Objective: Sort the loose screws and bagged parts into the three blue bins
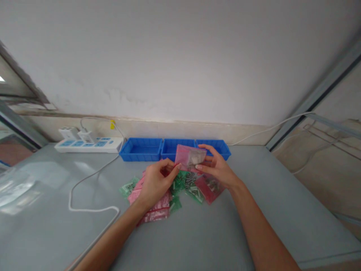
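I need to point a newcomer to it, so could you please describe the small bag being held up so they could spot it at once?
On the grey table, in front of three blue trays by the wall, lies a heap of pink and green bags. Above it, the left hand and right hand hold one pink bag. It is the only bag lifted off the heap.

No legible text, label, brand or number anywhere; markings on the power strip [89, 144] at far left too blurred to read.
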A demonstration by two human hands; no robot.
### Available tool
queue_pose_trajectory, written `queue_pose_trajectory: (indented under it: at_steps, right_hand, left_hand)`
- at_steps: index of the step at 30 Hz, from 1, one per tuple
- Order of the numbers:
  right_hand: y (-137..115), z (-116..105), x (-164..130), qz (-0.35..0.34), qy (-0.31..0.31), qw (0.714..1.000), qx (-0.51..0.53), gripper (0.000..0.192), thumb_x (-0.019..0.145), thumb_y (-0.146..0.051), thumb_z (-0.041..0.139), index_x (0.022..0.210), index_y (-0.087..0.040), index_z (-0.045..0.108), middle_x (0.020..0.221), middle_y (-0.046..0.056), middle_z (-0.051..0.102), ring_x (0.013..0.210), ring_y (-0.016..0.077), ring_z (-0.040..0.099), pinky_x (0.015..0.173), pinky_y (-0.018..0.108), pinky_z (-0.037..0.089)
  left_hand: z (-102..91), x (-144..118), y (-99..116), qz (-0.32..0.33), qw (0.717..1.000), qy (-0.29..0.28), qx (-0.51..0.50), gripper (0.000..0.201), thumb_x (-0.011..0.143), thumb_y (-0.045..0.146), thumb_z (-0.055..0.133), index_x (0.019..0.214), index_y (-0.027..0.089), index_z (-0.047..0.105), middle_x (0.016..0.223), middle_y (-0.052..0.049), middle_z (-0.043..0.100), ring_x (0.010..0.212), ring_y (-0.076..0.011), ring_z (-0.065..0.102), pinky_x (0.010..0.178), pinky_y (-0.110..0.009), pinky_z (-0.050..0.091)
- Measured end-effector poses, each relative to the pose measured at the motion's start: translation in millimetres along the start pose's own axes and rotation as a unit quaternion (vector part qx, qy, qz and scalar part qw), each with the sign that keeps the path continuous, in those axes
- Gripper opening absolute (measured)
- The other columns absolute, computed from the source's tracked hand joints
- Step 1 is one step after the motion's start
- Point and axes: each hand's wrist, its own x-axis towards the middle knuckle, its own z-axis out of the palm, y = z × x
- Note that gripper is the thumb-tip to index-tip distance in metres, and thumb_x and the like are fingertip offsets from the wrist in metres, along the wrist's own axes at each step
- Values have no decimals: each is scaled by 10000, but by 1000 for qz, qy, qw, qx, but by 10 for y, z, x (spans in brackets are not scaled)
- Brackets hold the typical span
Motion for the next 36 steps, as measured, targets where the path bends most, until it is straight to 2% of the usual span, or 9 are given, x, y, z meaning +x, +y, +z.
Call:
queue_pose_trajectory:
  at_steps: [5, 9, 11, 15, 20, 25, 29, 32, 36]
  right_hand:
    - [47, -153, 98, -73, 167, 983, 4, 739, 637, -407, 888, 1279, -283, 543, 926, 19, 774, 863, 236, 761, 864, 403, 619]
    - [126, -426, 189, -148, 354, 920, -76, 560, 736, -482, 788, 1199, -209, 633, 990, 104, 784, 888, 266, 757, 893, 444, 607]
    - [179, -552, 222, -166, 382, 898, -145, 491, 804, -494, 713, 1178, -178, 680, 1033, 136, 782, 927, 277, 749, 916, 455, 594]
    - [276, -664, 271, -164, 321, 885, -293, 405, 899, -426, 588, 1170, -168, 745, 1076, 154, 776, 963, 294, 721, 937, 488, 559]
    - [326, -586, 249, -158, 289, 795, -510, 310, 957, -325, 536, 1036, -206, 811, 1141, 145, 761, 1221, 369, 530, 1057, 599, 384]
    - [268, -505, 207, -159, 284, 767, -552, 390, 981, -450, 550, 811, -212, 807, 1181, 141, 743, 1288, 391, 454, 1069, 595, 339]
    - [30, -536, 104, -180, 287, 796, -503, 245, 945, -339, 588, 859, -200, 771, 970, 126, 730, 1011, 296, 605, 948, 449, 458]
    - [-121, -592, -59, -88, 80, 883, -454, 159, 823, -364, 757, 858, -210, 750, 749, 29, 675, 659, 193, 590, 687, 339, 490]
    - [-99, -643, -209, -24, -94, 903, -418, 621, 534, -294, 956, 1121, -249, 758, 1054, 47, 719, 944, 254, 654, 857, 374, 516]
  left_hand:
    - [-29, 79, -5, 83, 987, 0, 139, 325, 985, 434, 546, 902, 183, 735, 791, -35, 744, 704, -180, 659, 693, -300, 524]
    - [68, 211, 11, 226, 940, -5, 254, 261, 996, 327, 532, 1065, 191, 744, 1058, -85, 763, 1019, -260, 654, 948, -439, 534]
    - [174, 274, 35, 261, 917, -18, 301, 260, 984, 285, 543, 1146, 201, 728, 1162, -94, 742, 1149, -296, 602, 996, -492, 519]
    - [424, 375, 90, 257, 897, -45, 358, 362, 965, 267, 561, 1303, 186, 659, 1341, -136, 668, 1312, -370, 503, 1014, -581, 507]
    - [613, 426, 117, 238, 887, -75, 388, 392, 954, 273, 580, 1321, 155, 651, 1367, -154, 652, 1381, -415, 453, 1048, -601, 484]
    - [647, 409, 113, 228, 885, -81, 398, 418, 959, 279, 582, 1351, 143, 636, 1409, -156, 627, 1412, -425, 427, 1082, -615, 459]
    - [600, 357, 99, 237, 885, -77, 393, 416, 965, 264, 573, 1356, 136, 630, 1453, -178, 583, 1426, -419, 413, 1090, -622, 458]
    - [519, 270, 79, 262, 887, -91, 370, 358, 987, 236, 537, 1313, 150, 660, 1432, -162, 598, 1434, -392, 404, 1105, -608, 461]
    - [424, 138, 17, 282, 893, -95, 337, 311, 1003, 192, 497, 1235, 179, 703, 1381, -128, 633, 1421, -362, 417, 1107, -605, 469]
